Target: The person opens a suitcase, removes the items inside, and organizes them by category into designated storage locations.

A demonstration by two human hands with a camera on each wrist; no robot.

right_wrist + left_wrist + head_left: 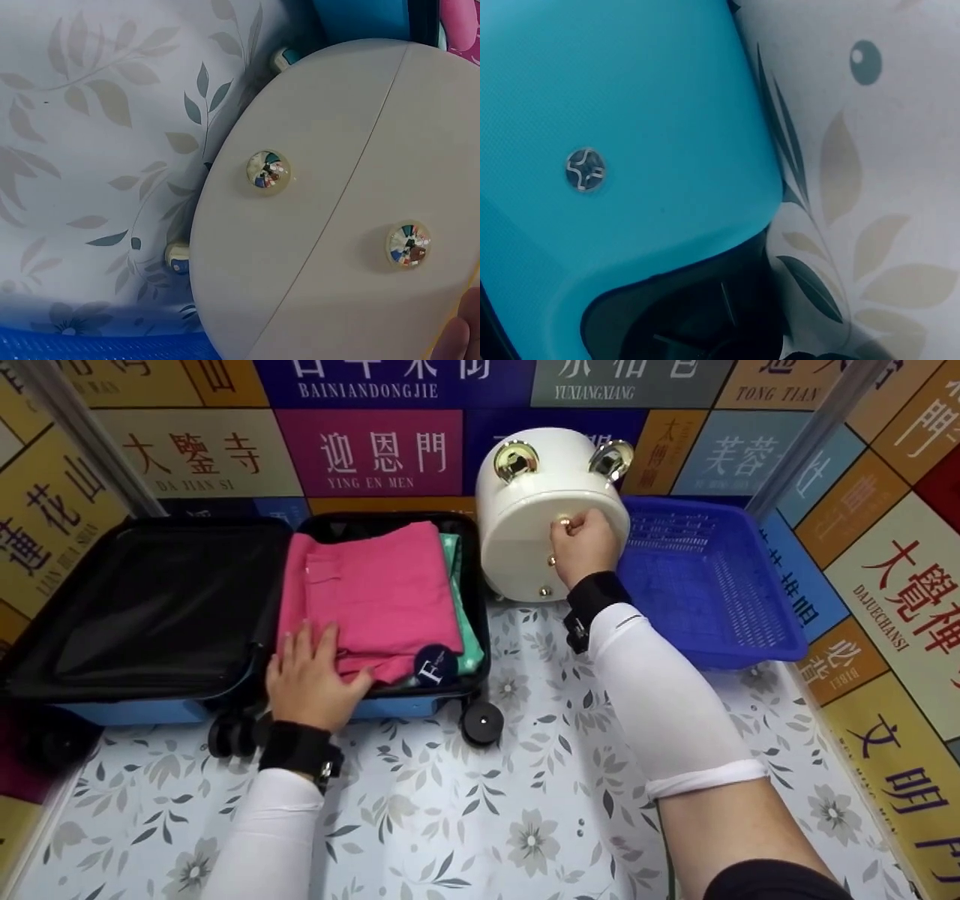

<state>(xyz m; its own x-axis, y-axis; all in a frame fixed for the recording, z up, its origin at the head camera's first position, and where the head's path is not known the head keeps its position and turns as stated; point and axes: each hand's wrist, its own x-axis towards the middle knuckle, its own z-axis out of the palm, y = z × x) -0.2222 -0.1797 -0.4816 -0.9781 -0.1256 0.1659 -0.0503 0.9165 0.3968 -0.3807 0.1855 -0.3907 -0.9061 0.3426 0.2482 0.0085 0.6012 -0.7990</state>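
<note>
My left hand (pixel 311 679) rests with spread, straight fingers at the front edge of folded pink clothing (pixel 382 592) in an open suitcase (pixel 484 641). Under the pink pile a green garment (pixel 472 649) peeks out, and a round dark tag (pixel 435 664) lies on the front corner. Knuckles bent, my right hand (pixel 591 547) pinches the top gold knob (pixel 565 522) on a round-fronted white drawer box (pixel 517 540) with two shiny ears. Two lower knobs show in the right wrist view, one beside the seam (pixel 409 244). The suitcase's blue shell (pixel 652 135) fills the left wrist view.
The black-lined other half of the suitcase (pixel 165 607) lies open at the left. Right of the drawer box stands a blue plastic basket (pixel 750 652). Suitcase wheels (pixel 481 723) jut toward me over the floral tablecloth (pixel 525 787). Lettered panels (pixel 375 450) wall in the back and sides.
</note>
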